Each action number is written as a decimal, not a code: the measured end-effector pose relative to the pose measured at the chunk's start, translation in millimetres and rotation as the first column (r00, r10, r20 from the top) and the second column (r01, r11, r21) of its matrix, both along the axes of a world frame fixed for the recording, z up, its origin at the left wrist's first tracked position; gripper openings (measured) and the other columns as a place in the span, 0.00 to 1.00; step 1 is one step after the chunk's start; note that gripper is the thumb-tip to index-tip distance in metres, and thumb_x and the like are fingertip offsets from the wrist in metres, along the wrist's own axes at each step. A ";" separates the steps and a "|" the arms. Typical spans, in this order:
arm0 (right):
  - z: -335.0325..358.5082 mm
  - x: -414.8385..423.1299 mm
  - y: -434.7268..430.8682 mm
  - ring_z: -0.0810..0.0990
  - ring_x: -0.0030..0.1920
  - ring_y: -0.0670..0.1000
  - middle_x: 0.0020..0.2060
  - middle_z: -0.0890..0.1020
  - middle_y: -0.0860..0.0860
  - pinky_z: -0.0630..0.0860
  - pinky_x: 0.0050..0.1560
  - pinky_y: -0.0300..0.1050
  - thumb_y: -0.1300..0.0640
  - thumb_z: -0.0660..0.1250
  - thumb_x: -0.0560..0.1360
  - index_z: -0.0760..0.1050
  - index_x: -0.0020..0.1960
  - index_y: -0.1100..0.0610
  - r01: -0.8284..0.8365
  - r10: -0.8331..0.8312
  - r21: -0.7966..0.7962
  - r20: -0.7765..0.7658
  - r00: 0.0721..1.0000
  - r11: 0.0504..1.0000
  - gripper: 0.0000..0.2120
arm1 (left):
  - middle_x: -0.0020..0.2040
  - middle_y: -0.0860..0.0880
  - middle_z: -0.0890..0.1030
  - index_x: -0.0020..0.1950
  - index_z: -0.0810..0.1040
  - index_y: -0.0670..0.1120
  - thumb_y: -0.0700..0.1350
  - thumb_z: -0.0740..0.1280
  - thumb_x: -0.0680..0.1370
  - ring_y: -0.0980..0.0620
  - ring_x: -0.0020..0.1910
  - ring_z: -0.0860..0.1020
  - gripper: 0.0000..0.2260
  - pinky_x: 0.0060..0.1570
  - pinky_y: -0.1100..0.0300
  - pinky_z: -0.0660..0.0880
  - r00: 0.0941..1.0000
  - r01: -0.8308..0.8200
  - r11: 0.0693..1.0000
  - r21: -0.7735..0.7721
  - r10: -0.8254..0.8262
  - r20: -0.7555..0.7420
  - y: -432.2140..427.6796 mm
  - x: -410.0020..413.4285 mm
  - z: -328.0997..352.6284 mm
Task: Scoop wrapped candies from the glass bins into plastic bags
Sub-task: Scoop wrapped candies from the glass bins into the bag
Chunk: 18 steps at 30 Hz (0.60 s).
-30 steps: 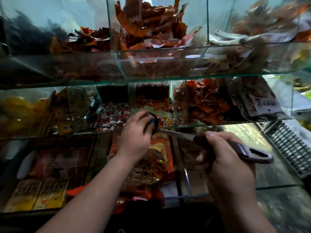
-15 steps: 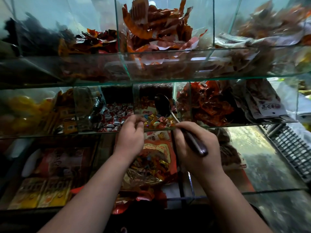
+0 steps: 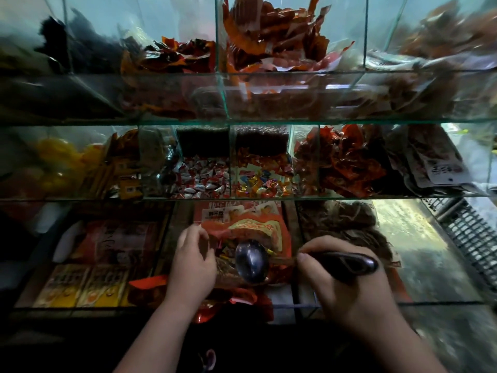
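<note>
Right hand gripping spoon, handle running right-to-left so the bowl sits at the bag mouth, which left hand pinches open (probably, it's dark); candies are in the bin directly above.

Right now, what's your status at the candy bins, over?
Left grip holds plastic bag at its mouth. Right grip holds spoon, bowl tipped over the bag. Candy bin just above; nothing between spoon and bag.
</note>
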State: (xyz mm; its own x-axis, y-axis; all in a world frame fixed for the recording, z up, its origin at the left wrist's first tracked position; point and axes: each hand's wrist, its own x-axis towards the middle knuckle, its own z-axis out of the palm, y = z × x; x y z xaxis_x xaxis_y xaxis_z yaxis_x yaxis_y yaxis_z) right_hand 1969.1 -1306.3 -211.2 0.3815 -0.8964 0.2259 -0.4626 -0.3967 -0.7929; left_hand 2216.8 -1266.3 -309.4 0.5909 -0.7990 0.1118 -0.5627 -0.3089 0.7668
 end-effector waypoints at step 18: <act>-120.9 67.8 -45.0 0.82 0.34 0.44 0.32 0.83 0.47 0.77 0.36 0.44 0.52 0.71 0.76 0.82 0.38 0.54 0.156 -0.152 0.097 -0.044 0.987 0.983 0.10 | 0.83 0.56 0.47 0.82 0.40 0.53 0.38 0.62 0.81 0.54 0.67 0.73 0.39 0.33 0.77 0.65 0.993 0.120 0.932 0.341 -0.112 -0.043 -8.4 -24.7 -21.9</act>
